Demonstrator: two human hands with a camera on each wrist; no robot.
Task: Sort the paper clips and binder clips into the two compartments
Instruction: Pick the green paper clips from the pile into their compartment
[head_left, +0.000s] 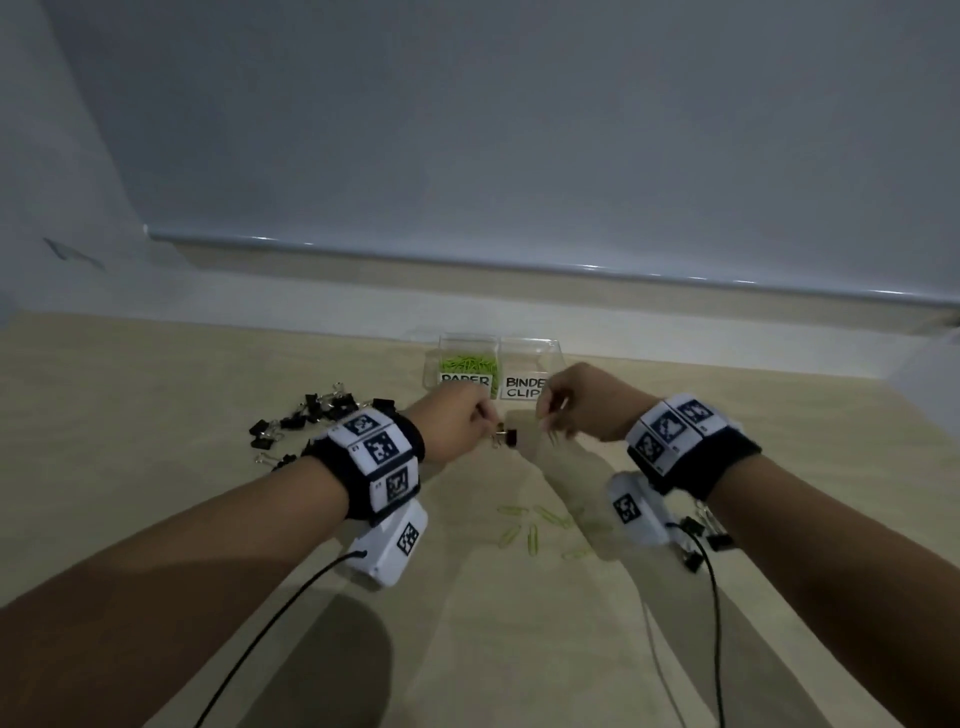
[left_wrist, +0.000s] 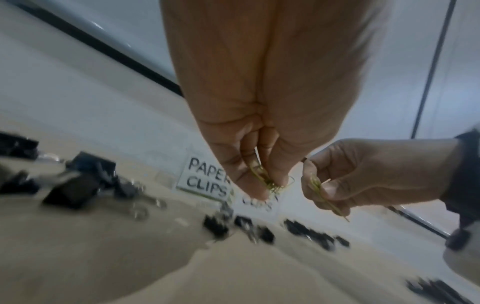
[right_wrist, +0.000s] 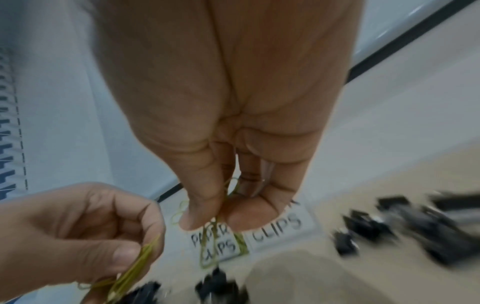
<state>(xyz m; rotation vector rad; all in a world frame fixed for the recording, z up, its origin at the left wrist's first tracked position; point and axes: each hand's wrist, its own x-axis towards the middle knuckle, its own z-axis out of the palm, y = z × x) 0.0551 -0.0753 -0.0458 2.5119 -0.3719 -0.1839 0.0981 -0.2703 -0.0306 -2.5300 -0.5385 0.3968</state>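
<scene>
A clear two-compartment box stands at the table's back. Its left compartment (head_left: 447, 358), labelled PAPER CLIPS, holds green paper clips (head_left: 470, 360); nothing shows inside the right compartment (head_left: 532, 356), labelled BINDER CLIPS. Both hands hover just in front of it. My left hand (head_left: 485, 415) pinches a small bunch of green paper clips (left_wrist: 270, 183). My right hand (head_left: 545, 410) pinches more green paper clips (right_wrist: 207, 255), which hang below its fingertips. A black binder clip (head_left: 506, 439) appears just below the left fingertips; whether the hand touches it is unclear.
A heap of black binder clips (head_left: 311, 415) lies to the left. A few more binder clips (head_left: 701, 535) lie under my right wrist. Loose green paper clips (head_left: 540, 525) are scattered on the table between my forearms. A wall ledge (head_left: 519, 260) runs behind the box.
</scene>
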